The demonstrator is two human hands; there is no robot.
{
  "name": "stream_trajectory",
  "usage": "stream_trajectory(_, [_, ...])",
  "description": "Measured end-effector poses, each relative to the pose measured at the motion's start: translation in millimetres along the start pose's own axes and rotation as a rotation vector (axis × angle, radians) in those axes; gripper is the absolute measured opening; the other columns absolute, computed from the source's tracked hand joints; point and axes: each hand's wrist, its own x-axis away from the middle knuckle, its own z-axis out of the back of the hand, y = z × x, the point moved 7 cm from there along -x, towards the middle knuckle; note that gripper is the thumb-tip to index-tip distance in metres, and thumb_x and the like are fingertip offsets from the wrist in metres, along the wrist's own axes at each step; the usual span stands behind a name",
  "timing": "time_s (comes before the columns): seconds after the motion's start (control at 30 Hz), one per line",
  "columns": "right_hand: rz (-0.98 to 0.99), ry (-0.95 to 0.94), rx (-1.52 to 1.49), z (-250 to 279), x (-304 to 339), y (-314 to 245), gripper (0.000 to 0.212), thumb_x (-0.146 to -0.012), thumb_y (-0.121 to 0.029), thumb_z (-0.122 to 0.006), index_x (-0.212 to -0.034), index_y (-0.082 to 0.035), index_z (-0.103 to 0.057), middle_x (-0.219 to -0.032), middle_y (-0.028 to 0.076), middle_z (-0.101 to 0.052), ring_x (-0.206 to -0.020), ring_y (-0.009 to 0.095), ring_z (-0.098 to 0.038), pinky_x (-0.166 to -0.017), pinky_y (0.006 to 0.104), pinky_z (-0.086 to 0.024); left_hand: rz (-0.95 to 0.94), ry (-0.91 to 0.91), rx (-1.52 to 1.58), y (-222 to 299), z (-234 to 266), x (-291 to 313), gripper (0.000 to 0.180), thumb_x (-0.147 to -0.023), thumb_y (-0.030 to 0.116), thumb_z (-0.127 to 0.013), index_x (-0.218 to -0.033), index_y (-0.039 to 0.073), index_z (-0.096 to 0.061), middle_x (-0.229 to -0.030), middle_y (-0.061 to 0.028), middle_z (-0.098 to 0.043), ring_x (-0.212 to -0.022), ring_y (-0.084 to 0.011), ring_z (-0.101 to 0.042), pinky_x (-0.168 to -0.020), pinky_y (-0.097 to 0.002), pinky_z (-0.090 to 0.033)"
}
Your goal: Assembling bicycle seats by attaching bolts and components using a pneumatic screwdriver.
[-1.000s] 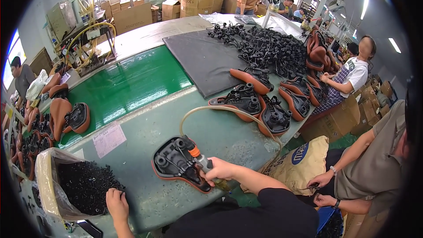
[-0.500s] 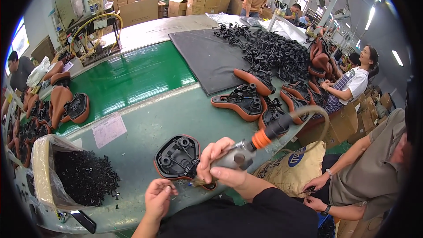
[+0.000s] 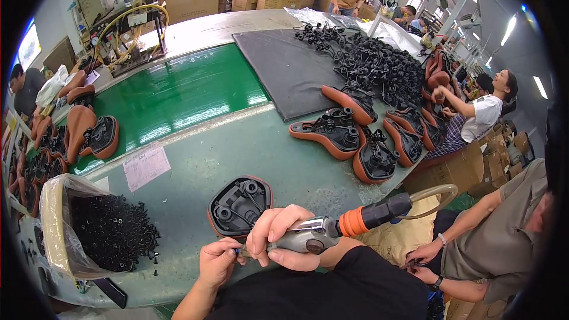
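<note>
My right hand (image 3: pixel 280 238) is wrapped round a grey air screwdriver (image 3: pixel 313 238) with an orange ring and a black hose end. The tool lies nearly level, its tip pointing left. At that tip my left hand (image 3: pixel 217 265) is closed in a pinch; a bit of blue shows beside the fingertips, and what they hold is too small to name. Just beyond both hands a bicycle saddle (image 3: pixel 232 206) rests upside down on the green table (image 3: pixel 195 169), black underside up with a brown edge. My right hand hides its near end.
At left stands a plastic-lined bin (image 3: pixel 54 231) spilling black screws (image 3: pixel 112 234), with a phone (image 3: pixel 111 292) near it. More saddles (image 3: pixel 332 133) lie at right, before a heap of black metal parts (image 3: pixel 379 62). A co-worker (image 3: pixel 498 225) sits close on my right.
The screwdriver has come down and left in my right hand, from tilted to nearly level. Its tip now meets my left fingers. At far right, a person in white has raised their hands.
</note>
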Motion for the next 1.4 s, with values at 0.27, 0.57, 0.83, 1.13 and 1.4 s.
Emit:
stream_trajectory(0.27, [-0.005,0.052,0.156,0.0,7.5,2.3,0.038,-0.097,0.01,-0.062,-0.126,-0.009,-0.048,-0.118,0.022,-0.064,-0.087,0.025,-0.071,-0.092,0.0472,-0.061,-0.049,-0.012,-0.102,2.2,6.8,-5.5,0.019,-0.105,0.008,-0.071,-0.114,-0.008,-0.076,-0.109,-0.0188,-0.072,-0.084,-0.0258,-0.073,-0.075,-0.037,-0.062])
stream_trajectory(0.57, [0.072,0.024,0.134,8.3,-1.9,-3.8,0.034,-0.091,0.007,-0.073,-0.119,-0.002,-0.056,-0.109,0.027,-0.072,-0.073,0.022,-0.07,-0.07,0.0365,-0.063,-0.211,-0.162,-0.699,26.4,-19.5,-22.2,0.026,-0.104,0.011,-0.067,-0.123,-0.006,-0.071,-0.116,-0.0193,-0.074,-0.102,-0.0311,-0.073,-0.093,-0.0439,-0.058])
stream_trajectory(0.83, [0.094,0.119,0.284,27.3,-16.1,-2.9,0.035,-0.095,0.005,-0.067,-0.124,-0.006,-0.05,-0.107,0.019,-0.065,-0.075,0.023,-0.067,-0.08,0.0463,-0.06,-0.476,0.146,-1.446,64.7,25.3,-43.3,0.078,-0.073,0.015,-0.092,-0.142,-0.001,-0.06,-0.141,-0.0247,-0.063,-0.131,-0.044,-0.062,-0.112,-0.0507,-0.05])
stream_trajectory(1.13, [-0.04,0.11,0.313,26.2,-23.1,34.7,0.029,-0.099,0.003,-0.064,-0.122,-0.009,-0.05,-0.108,0.017,-0.064,-0.078,0.024,-0.068,-0.084,0.049,-0.06,-0.643,0.251,-1.479,36.1,20.6,-56.8,0.059,-0.069,0.011,-0.088,-0.122,0.002,-0.064,-0.127,-0.0227,-0.069,-0.114,-0.0417,-0.071,-0.092,-0.0451,-0.062])
stream_trajectory(1.4, [-0.123,0.074,0.382,17.1,-27.0,64.4,0.029,-0.101,-0.001,-0.067,-0.119,-0.011,-0.047,-0.109,0.016,-0.063,-0.079,0.023,-0.068,-0.084,0.0484,-0.06,-0.666,0.414,-1.503,44.2,16.4,-42.1,0.05,-0.069,0.011,-0.086,-0.115,0.001,-0.068,-0.114,-0.0158,-0.071,-0.104,-0.0373,-0.07,-0.091,-0.0465,-0.057])
